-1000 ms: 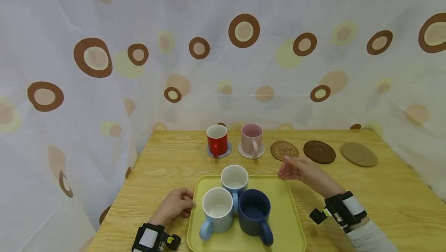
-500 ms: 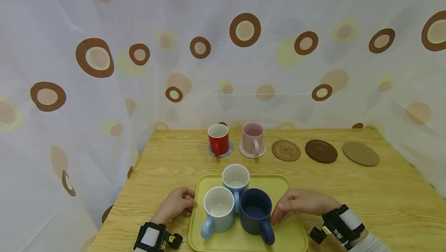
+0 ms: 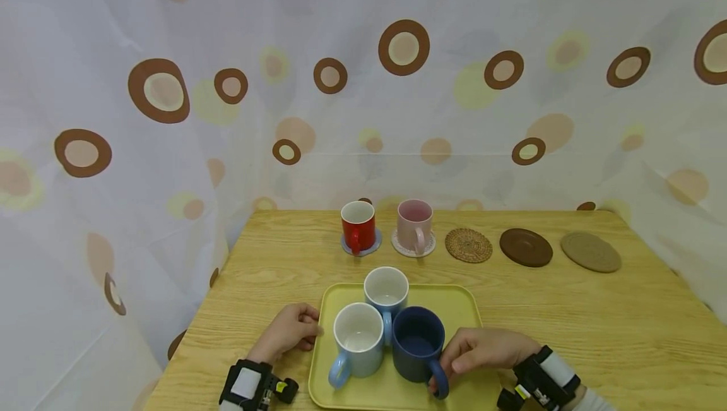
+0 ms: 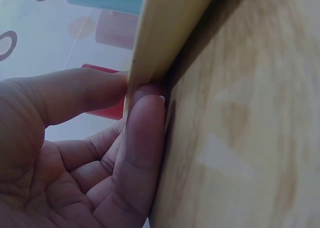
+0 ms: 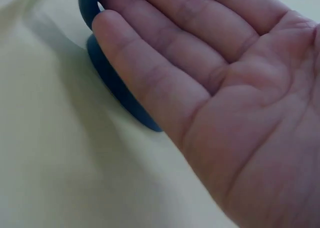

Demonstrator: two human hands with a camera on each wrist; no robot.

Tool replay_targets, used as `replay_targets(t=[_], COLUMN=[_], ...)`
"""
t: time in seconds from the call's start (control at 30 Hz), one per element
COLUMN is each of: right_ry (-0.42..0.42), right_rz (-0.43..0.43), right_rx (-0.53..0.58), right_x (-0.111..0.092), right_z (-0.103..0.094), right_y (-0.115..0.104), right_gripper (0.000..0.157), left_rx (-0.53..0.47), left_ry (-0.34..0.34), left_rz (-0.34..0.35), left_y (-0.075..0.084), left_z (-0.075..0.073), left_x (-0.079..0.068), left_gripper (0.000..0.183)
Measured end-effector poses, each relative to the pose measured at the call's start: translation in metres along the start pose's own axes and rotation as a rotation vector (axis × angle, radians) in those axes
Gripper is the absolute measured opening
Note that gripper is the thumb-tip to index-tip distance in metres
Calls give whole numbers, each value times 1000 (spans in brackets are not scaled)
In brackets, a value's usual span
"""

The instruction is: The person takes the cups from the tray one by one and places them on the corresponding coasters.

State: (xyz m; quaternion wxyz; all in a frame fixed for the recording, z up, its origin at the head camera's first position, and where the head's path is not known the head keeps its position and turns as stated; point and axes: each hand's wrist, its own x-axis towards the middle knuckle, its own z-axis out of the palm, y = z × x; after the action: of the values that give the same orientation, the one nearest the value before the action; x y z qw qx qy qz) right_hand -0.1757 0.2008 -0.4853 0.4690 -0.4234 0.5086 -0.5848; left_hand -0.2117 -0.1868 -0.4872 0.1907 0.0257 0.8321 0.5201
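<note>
My left hand pinches the left rim of a yellow tray; in the left wrist view the thumb lies over the rim and the fingers tuck beneath it. On the tray stand a navy mug, a light blue mug with a white inside, and a second light blue mug behind them. My right hand grips the navy mug's handle, fingertips showing through its loop. The right wrist view has the palm facing the camera, hiding much of the mug.
Behind the tray, a red mug and a pink mug each stand on a coaster. To their right lie a woven coaster, a dark brown one and a tan one. A patterned curtain hangs behind the wooden table.
My right hand has come from the tray's far right corner down to the navy mug and taken its handle. The left hand has stayed on the tray's rim; the mugs have not moved.
</note>
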Motion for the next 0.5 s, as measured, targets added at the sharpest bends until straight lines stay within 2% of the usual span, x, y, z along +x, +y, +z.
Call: replay_targets(t=[0.33, 0.5], right_ry=[1, 5], right_rz=[-35, -82], right_rx=[15, 73], right_x=[3, 6], right_z=[6, 9], right_y=[3, 7], right_gripper=[50, 43], left_rx=[-3, 0], left_ry=[-6, -3], left_rz=[-4, -12], left_y=[2, 2], left_z=[0, 0], left_x=[-2, -1], left_gripper=[30, 30])
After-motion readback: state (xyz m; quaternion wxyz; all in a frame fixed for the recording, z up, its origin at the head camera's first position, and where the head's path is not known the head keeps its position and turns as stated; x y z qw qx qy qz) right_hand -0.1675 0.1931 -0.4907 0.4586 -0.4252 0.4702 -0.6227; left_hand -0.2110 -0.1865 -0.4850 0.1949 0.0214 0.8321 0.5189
